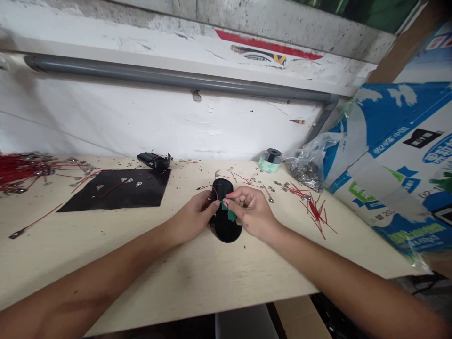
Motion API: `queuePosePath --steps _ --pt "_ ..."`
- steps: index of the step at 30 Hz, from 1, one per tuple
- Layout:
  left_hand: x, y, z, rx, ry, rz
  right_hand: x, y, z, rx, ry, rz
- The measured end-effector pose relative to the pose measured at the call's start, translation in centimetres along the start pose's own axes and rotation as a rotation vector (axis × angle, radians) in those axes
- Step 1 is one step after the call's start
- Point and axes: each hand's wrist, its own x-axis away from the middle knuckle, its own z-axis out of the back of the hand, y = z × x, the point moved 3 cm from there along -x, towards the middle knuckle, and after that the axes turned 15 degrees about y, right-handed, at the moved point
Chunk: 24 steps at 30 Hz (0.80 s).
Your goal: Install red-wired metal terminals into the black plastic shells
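Observation:
A black oblong plastic housing [228, 231] lies near the middle of the table, its hollow side facing up. My left hand [196, 214] grips the housing's left side, thumb over the rim. Over its right side, my right hand [256, 212] pinches with thumb and forefinger at a small green circuit board [231, 215], which sits at a tilt in the housing; the fingers partly hide it. Thin red and black wires [208, 186] stick out at the upper left of the housing. Both thumbs nearly meet above the board.
A black sheet [123, 193] with small metal tabs lies left, beside a heap of red wires [24, 174]. Another black housing [154, 160] stands behind. Right are loose red wires [317, 212], a tape roll [269, 163], a bag of metal parts [307, 169] and a printed carton [399, 165].

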Motion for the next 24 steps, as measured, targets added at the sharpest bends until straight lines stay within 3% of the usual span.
queuePosePath --steps 9,17,24 --pt "-0.1 -0.3 0.1 0.054 0.017 0.008 0.0 0.0 0.0 -0.002 -0.03 0.072" --pt "0.0 -0.4 0.1 0.468 0.033 0.2 -1.4 -0.2 1.3 -0.134 0.136 0.239" --pt "0.2 0.2 0.5 0.571 0.017 0.38 -1.3 0.2 1.0 -0.05 0.065 0.272"
